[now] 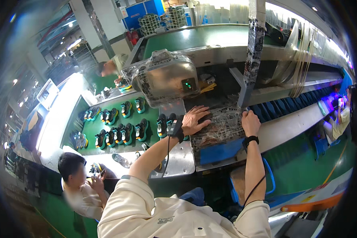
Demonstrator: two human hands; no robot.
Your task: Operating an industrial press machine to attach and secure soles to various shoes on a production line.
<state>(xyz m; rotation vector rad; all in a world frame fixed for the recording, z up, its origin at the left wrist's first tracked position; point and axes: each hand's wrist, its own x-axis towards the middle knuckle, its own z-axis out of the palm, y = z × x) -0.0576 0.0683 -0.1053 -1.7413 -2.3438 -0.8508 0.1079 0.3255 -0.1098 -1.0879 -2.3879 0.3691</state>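
Note:
My left hand (pixel 195 120) lies with its fingers spread at the left edge of a flat surface wrapped in clear plastic (pixel 220 126). It grips nothing. My right hand (pixel 250 123) is curled closed at the right end of that wrapped surface, beside the foot of a metal post (pixel 248 85); whatever its fingers hold, if anything, is hidden. A blue panel (pixel 221 151) sits on the near side of the wrapped surface. Just beyond my left hand stands a metal machine housing (pixel 168 77), partly covered in plastic, with a small green-lit display (pixel 189 84).
Several dark shoes with teal and orange soles (pixel 141 129) stand on a green belt (pixel 87 137) to the left. Dark shoe parts (pixel 289 106) line a conveyor on the right. A co-worker (pixel 77 182) sits at near left, others farther off. A blue-framed chair (pixel 238 185) is below.

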